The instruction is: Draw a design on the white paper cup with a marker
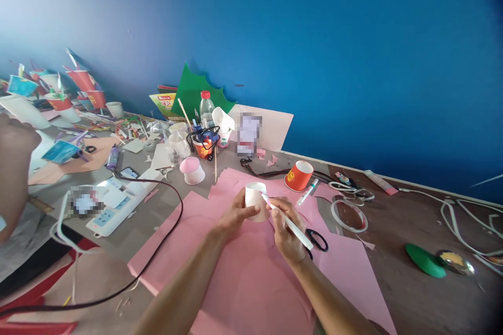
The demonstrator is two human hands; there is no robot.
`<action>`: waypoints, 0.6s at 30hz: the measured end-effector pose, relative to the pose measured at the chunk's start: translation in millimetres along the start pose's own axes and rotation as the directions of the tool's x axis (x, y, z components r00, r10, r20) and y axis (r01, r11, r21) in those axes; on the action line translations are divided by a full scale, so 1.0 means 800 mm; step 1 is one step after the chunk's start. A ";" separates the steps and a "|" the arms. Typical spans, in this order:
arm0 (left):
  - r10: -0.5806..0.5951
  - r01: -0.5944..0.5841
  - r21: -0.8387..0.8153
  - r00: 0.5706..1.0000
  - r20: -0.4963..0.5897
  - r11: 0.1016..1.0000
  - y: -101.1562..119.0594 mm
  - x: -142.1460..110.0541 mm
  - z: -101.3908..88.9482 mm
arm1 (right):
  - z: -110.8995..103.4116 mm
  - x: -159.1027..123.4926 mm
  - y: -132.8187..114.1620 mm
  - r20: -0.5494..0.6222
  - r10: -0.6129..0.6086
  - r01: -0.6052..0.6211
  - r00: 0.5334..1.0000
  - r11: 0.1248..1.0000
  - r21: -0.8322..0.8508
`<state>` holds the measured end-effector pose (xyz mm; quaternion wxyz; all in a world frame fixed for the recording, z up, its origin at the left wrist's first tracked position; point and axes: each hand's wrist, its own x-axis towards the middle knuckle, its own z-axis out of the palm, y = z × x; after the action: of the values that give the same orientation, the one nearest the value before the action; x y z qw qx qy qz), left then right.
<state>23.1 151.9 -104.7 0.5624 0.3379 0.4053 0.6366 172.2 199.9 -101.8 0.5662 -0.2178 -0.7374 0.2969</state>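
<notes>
"White paper cup (257, 200): where is it held?"
"Over pink paper sheets (236, 285), clasped by the left hand (237, 213) between thumb and fingers."
"And the right hand (286, 227)?"
"A white marker (297, 233) is pinched in it, tip aimed at the cup's wall; whether contact is made cannot be told. Black-handled scissors (326, 241) are partly hidden beside it."

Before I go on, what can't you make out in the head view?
In the head view:
1. White cup: its far side, and the fingers of the left hand there, hidden by the cup itself.
2. White pen: whether its tip touches the cup; too small to tell.
3. Scissors: blades hidden, seemingly by the right hand.
4. Upright panel: its content, pixelated.
5. Another person's arm: cut off by the left edge.
</notes>
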 end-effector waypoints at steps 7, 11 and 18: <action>-0.005 0.005 0.008 1.000 0.003 1.000 -0.004 0.001 -0.004 | 0.003 0.001 0.000 -0.042 0.027 -0.028 0.999 0.999 -0.016; 0.004 -0.004 0.004 0.999 0.036 1.000 -0.003 0.001 -0.004 | 0.004 0.003 0.000 -0.072 0.069 -0.069 0.995 0.998 0.013; -0.001 0.002 -0.022 1.000 0.028 1.000 -0.001 0.000 -0.005 | 0.005 0.001 0.004 -0.081 0.118 -0.113 0.990 0.992 0.061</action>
<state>19.7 151.0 -107.4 0.5722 0.3402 0.3908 0.6357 167.9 201.6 -104.0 0.5848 -0.2563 -0.6903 0.3403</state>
